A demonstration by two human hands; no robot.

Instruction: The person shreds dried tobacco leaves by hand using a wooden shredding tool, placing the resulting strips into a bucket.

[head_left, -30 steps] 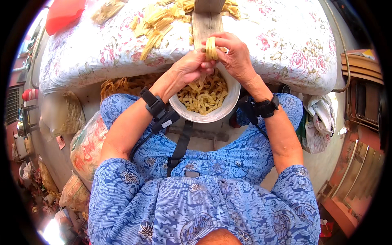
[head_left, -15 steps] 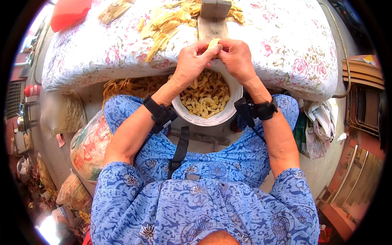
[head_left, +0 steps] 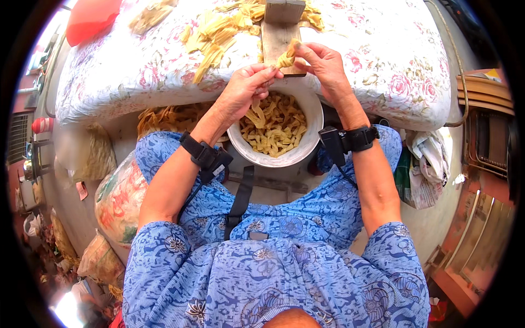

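Note:
A white bowl (head_left: 311, 109) of short yellow strip pieces (head_left: 276, 123) rests on my lap at the table's near edge. My right hand (head_left: 324, 63) pinches a bundle of yellow strips (head_left: 286, 56) against a wooden cutting block (head_left: 276, 33) on the table. My left hand (head_left: 246, 87) hovers over the bowl's far rim, fingertips pinched on a few strips just left of the bundle. Both wrists carry black strapped devices.
A floral cloth covers the table (head_left: 136, 71). A loose heap of yellow strips (head_left: 219, 30) lies on it left of the block, and a red object (head_left: 90, 19) sits at the far left corner. Filled plastic bags (head_left: 117, 197) stand by my left knee. Crumpled cloth (head_left: 426, 164) lies at right.
Both hands have moved up and away from the bowl toward the wooden block, carrying the bundle of strips. My head view has shifted slightly.

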